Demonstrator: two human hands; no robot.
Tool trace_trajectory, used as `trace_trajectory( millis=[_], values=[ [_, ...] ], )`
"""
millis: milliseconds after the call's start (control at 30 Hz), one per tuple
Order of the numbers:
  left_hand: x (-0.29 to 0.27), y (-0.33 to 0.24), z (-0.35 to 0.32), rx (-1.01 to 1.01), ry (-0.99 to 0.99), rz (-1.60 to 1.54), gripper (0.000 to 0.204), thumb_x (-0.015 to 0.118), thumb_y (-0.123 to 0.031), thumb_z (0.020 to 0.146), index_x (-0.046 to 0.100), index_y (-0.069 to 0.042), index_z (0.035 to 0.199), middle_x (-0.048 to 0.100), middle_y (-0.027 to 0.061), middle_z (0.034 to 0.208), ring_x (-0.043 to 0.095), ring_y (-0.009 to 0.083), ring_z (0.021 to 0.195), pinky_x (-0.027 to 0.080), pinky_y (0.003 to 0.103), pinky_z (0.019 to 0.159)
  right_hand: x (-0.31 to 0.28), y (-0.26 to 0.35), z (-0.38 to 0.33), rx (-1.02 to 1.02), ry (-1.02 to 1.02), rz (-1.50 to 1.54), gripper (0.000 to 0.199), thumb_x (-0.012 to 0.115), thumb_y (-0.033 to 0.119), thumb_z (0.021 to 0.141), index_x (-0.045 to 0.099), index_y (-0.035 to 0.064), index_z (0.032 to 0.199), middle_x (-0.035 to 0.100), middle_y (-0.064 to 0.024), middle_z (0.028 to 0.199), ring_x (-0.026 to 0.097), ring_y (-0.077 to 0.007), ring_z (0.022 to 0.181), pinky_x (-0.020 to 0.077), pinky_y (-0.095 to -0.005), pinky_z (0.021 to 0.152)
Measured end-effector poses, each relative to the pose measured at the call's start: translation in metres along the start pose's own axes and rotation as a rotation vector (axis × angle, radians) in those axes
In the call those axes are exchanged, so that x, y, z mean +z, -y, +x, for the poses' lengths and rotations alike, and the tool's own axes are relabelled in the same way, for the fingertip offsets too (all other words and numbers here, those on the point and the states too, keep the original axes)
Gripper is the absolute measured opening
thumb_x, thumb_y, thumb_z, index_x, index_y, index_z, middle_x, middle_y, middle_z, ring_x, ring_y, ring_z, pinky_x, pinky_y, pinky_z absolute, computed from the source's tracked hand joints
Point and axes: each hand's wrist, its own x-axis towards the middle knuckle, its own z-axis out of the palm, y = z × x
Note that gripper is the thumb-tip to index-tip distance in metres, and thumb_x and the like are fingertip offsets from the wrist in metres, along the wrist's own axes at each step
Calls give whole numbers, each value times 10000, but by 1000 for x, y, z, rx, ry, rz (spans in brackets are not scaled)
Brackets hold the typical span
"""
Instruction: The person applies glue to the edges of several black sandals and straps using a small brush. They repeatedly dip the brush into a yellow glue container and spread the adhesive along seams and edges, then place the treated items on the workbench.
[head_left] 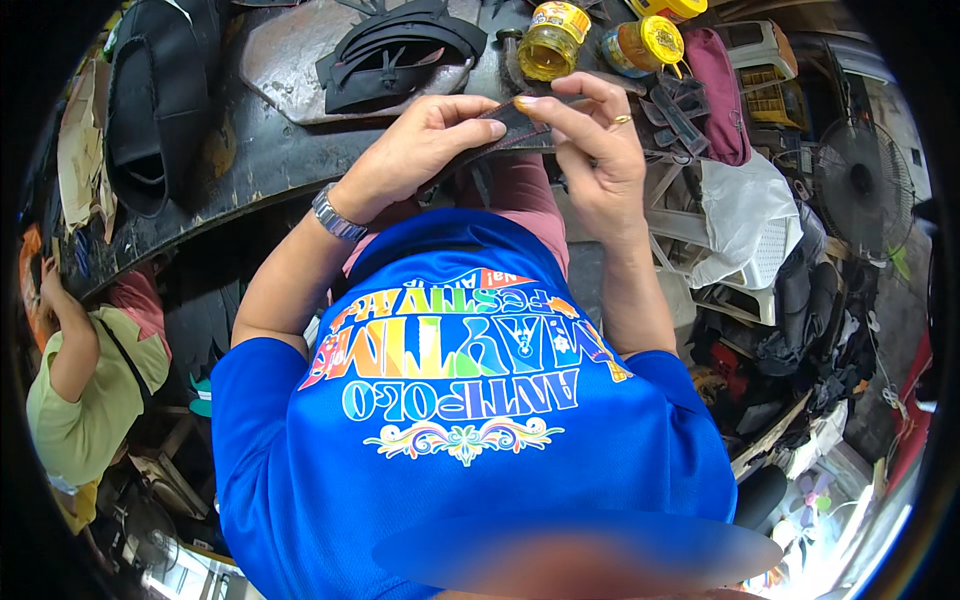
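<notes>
My left hand (425,150) pinches a black strip of leather-like material (490,148) with red stitching along its edge, its thumb lying along the top. The strip is over the table's near edge, and part of it is hidden by the hand. At its far end, the index fingertip of my right hand (605,160) touches the material, with a yellowish smear at the tip. The other right fingers are bent and spread apart. Just beyond stands an open glass jar of yellowish paste (548,62). Several layered black cut pieces (400,60) lie past my left hand.
The black pieces rest on a worn slab (285,65) on the dark table (225,185). A second jar with a yellow lid (640,48), a maroon item (717,100) and a black padded piece (160,100) lie around. A fan (863,185) stands right; a person (100,370) is at left.
</notes>
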Motion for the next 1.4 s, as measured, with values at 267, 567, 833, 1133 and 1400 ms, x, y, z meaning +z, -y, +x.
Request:
trace_trajectory(
  millis=[267,567,833,1133,1400],
  values=[
    [-3,2,-8,42,-62,-138,305,645,-119,978,657,32,1243,706,23,1057,651,46,925,520,211,859,12,-10,-14,-85,1,-480,564,668,-92,697,766,204,1167,611,-87,1171,573,-178,741,524,-308,682],
    [-10,2,-12,23,-88,51,253,659,-157,976,709,5,1164,710,-4,978,632,30,880,510,198,803,1,-6,-7,-34,-81,-212,545,621,-133,736,763,173,1165,601,-125,1196,606,-192,800,531,-289,730],
    [-9,-1,-17,11,37,-17,258,639,-188,989,701,-24,1179,669,-44,898,548,10,748,445,191,674,4,-20,-10,-103,151,-236,603,622,-146,752,739,182,1245,557,-109,1355,597,-188,1004,496,-302,844],
    [-10,0,-18,-57,4,-35,289,648,-241,976,711,-22,1153,670,-38,892,550,15,766,440,186,695,3,-28,-17,-133,179,-99,623,708,-78,721,757,309,1207,608,-76,1248,597,-231,930,540,-331,814],
    [-16,-2,-14,-72,-112,14,309,661,-251,963,708,-16,1159,699,-10,935,605,34,828,471,193,728,-6,-17,-25,-78,224,106,526,629,-138,755,782,177,1147,576,-53,1159,572,-164,859,476,-274,747]
  ],
)
